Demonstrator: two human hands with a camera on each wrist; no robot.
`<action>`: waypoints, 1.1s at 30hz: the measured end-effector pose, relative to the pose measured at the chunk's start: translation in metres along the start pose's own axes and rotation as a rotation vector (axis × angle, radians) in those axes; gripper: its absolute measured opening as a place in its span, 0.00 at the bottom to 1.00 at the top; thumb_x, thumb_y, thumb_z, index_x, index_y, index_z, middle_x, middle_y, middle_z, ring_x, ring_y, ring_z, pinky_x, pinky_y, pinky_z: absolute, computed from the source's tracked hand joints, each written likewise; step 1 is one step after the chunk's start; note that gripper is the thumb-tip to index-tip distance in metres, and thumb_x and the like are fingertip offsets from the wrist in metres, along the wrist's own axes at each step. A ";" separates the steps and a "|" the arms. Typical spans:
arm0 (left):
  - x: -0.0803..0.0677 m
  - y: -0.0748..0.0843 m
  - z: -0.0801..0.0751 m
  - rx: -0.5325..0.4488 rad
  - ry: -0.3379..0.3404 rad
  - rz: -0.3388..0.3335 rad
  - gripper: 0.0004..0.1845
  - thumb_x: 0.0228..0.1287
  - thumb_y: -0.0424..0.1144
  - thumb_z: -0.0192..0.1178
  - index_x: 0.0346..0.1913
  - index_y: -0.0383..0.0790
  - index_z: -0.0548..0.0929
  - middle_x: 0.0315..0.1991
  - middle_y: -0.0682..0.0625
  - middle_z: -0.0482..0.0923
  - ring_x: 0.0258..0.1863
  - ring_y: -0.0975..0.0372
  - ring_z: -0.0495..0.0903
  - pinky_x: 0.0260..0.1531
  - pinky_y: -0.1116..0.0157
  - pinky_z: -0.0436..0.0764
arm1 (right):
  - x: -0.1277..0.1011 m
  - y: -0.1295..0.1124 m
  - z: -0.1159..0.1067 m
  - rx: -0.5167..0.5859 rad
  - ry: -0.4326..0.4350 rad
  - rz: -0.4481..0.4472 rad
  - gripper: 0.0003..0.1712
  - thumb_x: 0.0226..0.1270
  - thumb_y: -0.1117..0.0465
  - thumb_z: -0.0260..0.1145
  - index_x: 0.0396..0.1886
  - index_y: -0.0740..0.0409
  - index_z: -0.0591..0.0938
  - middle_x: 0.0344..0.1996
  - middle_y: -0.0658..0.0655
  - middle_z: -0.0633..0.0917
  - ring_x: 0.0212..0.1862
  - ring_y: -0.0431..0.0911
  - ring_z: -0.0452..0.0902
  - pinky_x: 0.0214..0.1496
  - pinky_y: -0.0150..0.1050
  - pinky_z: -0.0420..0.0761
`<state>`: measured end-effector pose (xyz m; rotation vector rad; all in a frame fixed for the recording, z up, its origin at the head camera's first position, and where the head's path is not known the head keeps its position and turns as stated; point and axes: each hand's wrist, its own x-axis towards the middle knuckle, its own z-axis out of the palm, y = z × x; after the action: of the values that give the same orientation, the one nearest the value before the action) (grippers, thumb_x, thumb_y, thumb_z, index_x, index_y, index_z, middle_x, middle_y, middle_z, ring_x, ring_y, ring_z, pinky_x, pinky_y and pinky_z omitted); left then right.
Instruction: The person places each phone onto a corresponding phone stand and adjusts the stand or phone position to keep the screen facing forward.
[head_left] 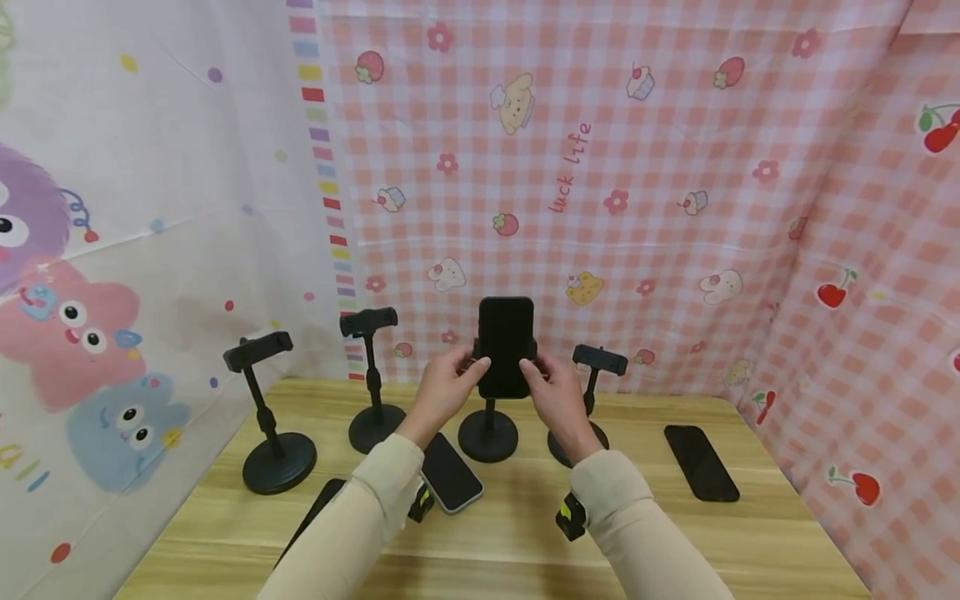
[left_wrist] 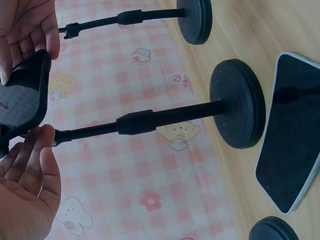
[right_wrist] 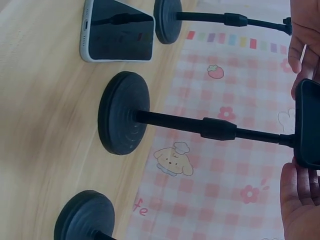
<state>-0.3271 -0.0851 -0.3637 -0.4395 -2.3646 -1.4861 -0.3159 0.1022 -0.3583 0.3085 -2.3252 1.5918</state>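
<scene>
A black smartphone [head_left: 506, 346] stands upright in the holder on top of the middle phone stand [head_left: 487, 436]. My left hand [head_left: 450, 385] holds its left edge, with the thumb at the front of the screen and the fingers behind. On the opposite edge my right hand [head_left: 557, 393] grips in the same way, its thumb near the lower right of the screen. In the left wrist view the left hand's fingers [left_wrist: 35, 150] reach under the phone's side. Most of the holder is hidden behind the phone.
Other phone stands with bare holders are at the far left [head_left: 277, 462], left of middle [head_left: 375, 427] and right [head_left: 600, 360]. A silver-edged phone [head_left: 452, 473] lies before the middle stand, and another phone [head_left: 701, 463] at right. My left sleeve partly covers a dark phone [head_left: 315, 508].
</scene>
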 end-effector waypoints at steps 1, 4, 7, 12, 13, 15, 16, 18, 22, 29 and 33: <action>-0.001 0.000 0.000 -0.001 -0.004 -0.006 0.11 0.72 0.49 0.59 0.42 0.45 0.83 0.34 0.53 0.83 0.33 0.60 0.79 0.36 0.62 0.78 | -0.001 0.001 0.000 0.003 0.000 0.010 0.14 0.77 0.54 0.59 0.50 0.56 0.84 0.38 0.57 0.83 0.37 0.49 0.77 0.38 0.41 0.77; -0.003 -0.003 0.000 -0.006 -0.013 -0.015 0.12 0.73 0.49 0.59 0.41 0.44 0.83 0.33 0.53 0.83 0.32 0.59 0.77 0.34 0.62 0.77 | -0.003 0.004 0.002 0.004 -0.007 0.059 0.16 0.77 0.52 0.59 0.54 0.55 0.83 0.42 0.57 0.82 0.38 0.50 0.78 0.41 0.42 0.80; -0.006 -0.006 -0.001 -0.009 -0.020 -0.026 0.13 0.73 0.49 0.59 0.40 0.43 0.84 0.31 0.51 0.81 0.30 0.58 0.75 0.32 0.62 0.75 | -0.006 0.007 0.003 0.004 -0.021 0.091 0.20 0.77 0.52 0.58 0.62 0.56 0.80 0.49 0.58 0.83 0.42 0.53 0.80 0.46 0.44 0.81; -0.011 -0.011 -0.001 -0.016 -0.034 -0.018 0.13 0.73 0.46 0.59 0.42 0.41 0.87 0.33 0.51 0.84 0.33 0.58 0.80 0.37 0.61 0.79 | -0.010 0.013 0.004 0.024 -0.032 0.127 0.23 0.77 0.53 0.58 0.66 0.59 0.77 0.50 0.60 0.83 0.45 0.55 0.81 0.49 0.45 0.81; -0.012 -0.012 -0.001 -0.015 -0.038 -0.019 0.13 0.73 0.46 0.59 0.43 0.40 0.87 0.33 0.51 0.85 0.34 0.58 0.81 0.38 0.60 0.80 | -0.011 0.015 0.004 0.027 -0.034 0.135 0.23 0.77 0.53 0.59 0.65 0.58 0.77 0.48 0.60 0.83 0.45 0.54 0.81 0.49 0.45 0.81; -0.014 -0.014 0.000 -0.015 -0.042 -0.021 0.14 0.73 0.47 0.59 0.43 0.40 0.88 0.34 0.51 0.86 0.35 0.57 0.84 0.40 0.59 0.81 | -0.013 0.017 0.005 0.038 -0.039 0.145 0.22 0.77 0.54 0.59 0.64 0.58 0.78 0.46 0.60 0.84 0.45 0.53 0.81 0.50 0.45 0.81; -0.015 -0.015 0.000 -0.013 -0.044 -0.018 0.14 0.73 0.47 0.59 0.42 0.40 0.88 0.34 0.50 0.86 0.35 0.57 0.84 0.40 0.59 0.82 | -0.014 0.018 0.005 0.041 -0.042 0.152 0.22 0.77 0.54 0.59 0.64 0.58 0.78 0.46 0.60 0.84 0.45 0.52 0.81 0.50 0.45 0.81; -0.017 -0.017 0.001 -0.006 -0.046 -0.006 0.14 0.73 0.46 0.59 0.38 0.39 0.88 0.33 0.48 0.86 0.34 0.57 0.84 0.39 0.59 0.82 | -0.016 0.020 0.004 0.047 -0.047 0.164 0.22 0.77 0.53 0.59 0.64 0.58 0.78 0.47 0.59 0.83 0.45 0.50 0.82 0.52 0.45 0.81; -0.022 -0.020 0.002 0.004 -0.052 0.008 0.14 0.73 0.45 0.59 0.35 0.39 0.88 0.31 0.45 0.85 0.32 0.60 0.82 0.38 0.59 0.82 | -0.021 0.026 0.002 0.051 -0.052 0.188 0.23 0.76 0.53 0.60 0.65 0.58 0.77 0.49 0.59 0.83 0.47 0.50 0.83 0.53 0.46 0.81; -0.030 -0.023 0.002 -0.015 -0.089 -0.061 0.13 0.72 0.47 0.59 0.43 0.41 0.89 0.36 0.52 0.86 0.37 0.63 0.84 0.43 0.59 0.82 | -0.026 0.042 -0.006 -0.018 -0.045 0.180 0.23 0.76 0.53 0.60 0.64 0.59 0.78 0.50 0.59 0.84 0.46 0.50 0.83 0.51 0.45 0.82; -0.033 -0.028 0.002 0.001 -0.109 -0.071 0.13 0.72 0.49 0.59 0.45 0.46 0.88 0.36 0.55 0.85 0.37 0.64 0.82 0.42 0.59 0.81 | -0.029 0.054 -0.016 -0.047 -0.055 0.199 0.25 0.76 0.53 0.60 0.65 0.62 0.77 0.51 0.61 0.84 0.49 0.52 0.83 0.52 0.47 0.81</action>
<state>-0.3088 -0.0981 -0.4010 -0.4517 -2.4895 -1.5281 -0.3055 0.1364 -0.4102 0.1142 -2.4988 1.6335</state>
